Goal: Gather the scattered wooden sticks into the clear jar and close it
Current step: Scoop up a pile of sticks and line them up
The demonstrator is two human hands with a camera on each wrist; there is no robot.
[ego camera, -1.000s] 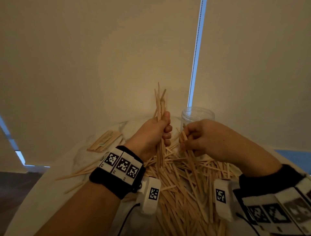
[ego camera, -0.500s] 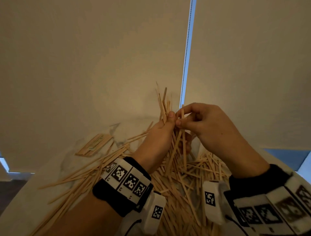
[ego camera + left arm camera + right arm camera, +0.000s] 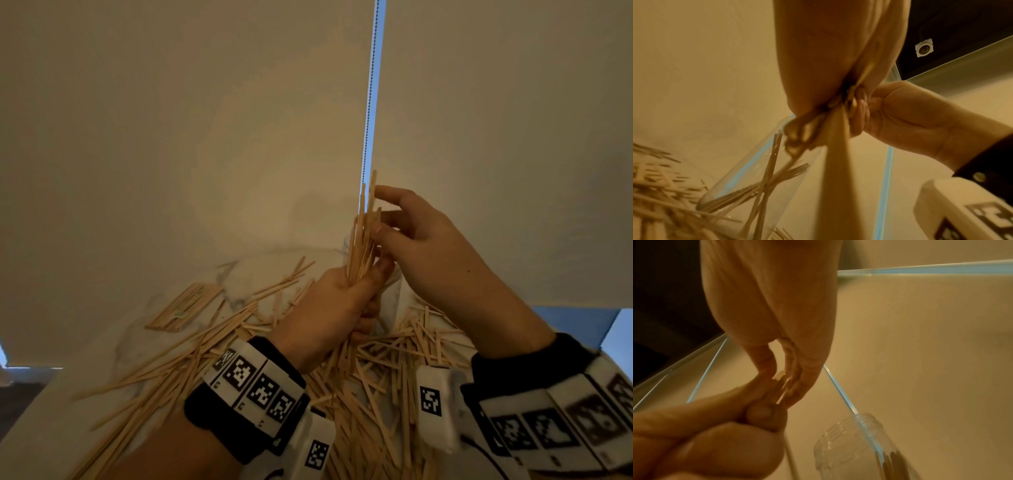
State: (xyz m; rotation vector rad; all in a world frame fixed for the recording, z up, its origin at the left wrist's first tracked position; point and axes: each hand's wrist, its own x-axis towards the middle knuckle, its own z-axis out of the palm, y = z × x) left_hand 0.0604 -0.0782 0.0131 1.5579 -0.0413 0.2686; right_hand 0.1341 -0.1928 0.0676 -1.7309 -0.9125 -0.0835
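The left hand [image 3: 337,301] grips an upright bundle of sticks [image 3: 363,236]; the right hand [image 3: 421,246], fingers loose, squares their tops. Next, likely: lowering them into the jar [image 3: 756,175].

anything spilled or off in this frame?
Yes: loose wooden sticks lie strewn across the white table. The clear jar is open and holds only a few. The left hand grips an upright bundle; the right hand touches it.
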